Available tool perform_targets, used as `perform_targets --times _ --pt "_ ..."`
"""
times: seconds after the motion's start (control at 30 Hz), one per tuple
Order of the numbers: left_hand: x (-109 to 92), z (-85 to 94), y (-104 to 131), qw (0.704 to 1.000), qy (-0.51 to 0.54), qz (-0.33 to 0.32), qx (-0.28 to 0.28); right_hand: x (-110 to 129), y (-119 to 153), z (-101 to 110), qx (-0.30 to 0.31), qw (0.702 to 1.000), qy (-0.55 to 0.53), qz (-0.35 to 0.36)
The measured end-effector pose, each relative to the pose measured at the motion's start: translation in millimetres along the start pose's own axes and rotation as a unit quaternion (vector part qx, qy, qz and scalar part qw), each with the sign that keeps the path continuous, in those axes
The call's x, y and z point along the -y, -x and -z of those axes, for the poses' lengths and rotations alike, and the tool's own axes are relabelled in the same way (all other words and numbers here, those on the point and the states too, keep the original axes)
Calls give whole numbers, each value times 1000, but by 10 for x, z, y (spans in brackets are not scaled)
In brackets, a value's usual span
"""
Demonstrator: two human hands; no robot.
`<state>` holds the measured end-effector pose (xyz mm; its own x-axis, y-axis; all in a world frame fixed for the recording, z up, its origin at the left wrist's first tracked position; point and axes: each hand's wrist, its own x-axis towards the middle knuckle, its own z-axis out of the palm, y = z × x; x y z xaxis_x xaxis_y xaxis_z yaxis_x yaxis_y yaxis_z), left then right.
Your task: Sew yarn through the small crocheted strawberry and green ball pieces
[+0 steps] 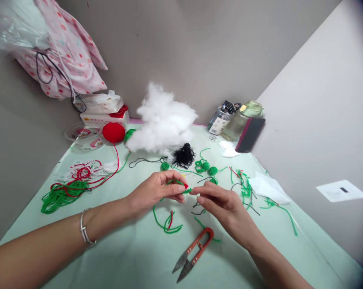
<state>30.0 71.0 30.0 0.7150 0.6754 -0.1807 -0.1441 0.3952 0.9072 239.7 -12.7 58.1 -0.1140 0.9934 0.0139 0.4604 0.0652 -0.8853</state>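
Observation:
Between the fingertips of my left hand (161,188) is a small crocheted piece (187,189) in green, white and red. My right hand (222,204) meets it from the right, thumb and forefinger pinched on a thin needle (193,193) that touches the piece's edge. A green yarn tail (157,216) hangs below my left hand and curls on the table. Orange-handled thread snips (196,253) lie beneath the hands, blades pointing down and left. Small green crocheted balls (213,171) rest just beyond my right hand.
White stuffing (165,120) is heaped at the back, beside a black yarn tangle (184,155). Red yarn (113,132) and a green skein (63,196) lie left. A jar (219,120), a bottle (237,124), a leaning phone (250,135) and yarn scraps (246,186) are on the right.

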Motion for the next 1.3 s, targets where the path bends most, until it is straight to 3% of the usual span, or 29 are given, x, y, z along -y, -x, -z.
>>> perform_targets --times 0.3,0.5,0.7,1.03,1.1,1.3 --pt "64 -40 9 999 3 37 24 -18 -33 -73 -6 996 -85 -34" --pt "53 -67 22 999 -2 -1 33 -55 -67 -100 -38 997 -55 -42" --pt "11 -120 33 999 -30 -18 0 -64 -67 -146 11 988 -88 -124" --pt "122 -96 4 999 -51 -1 0 -40 -40 -157 39 974 -190 -113" --pt "162 -99 1 998 -61 18 8 -39 -12 -167 44 980 -171 -96" --pt "202 -122 10 992 -107 60 26 -38 30 -197 13 998 50 21"
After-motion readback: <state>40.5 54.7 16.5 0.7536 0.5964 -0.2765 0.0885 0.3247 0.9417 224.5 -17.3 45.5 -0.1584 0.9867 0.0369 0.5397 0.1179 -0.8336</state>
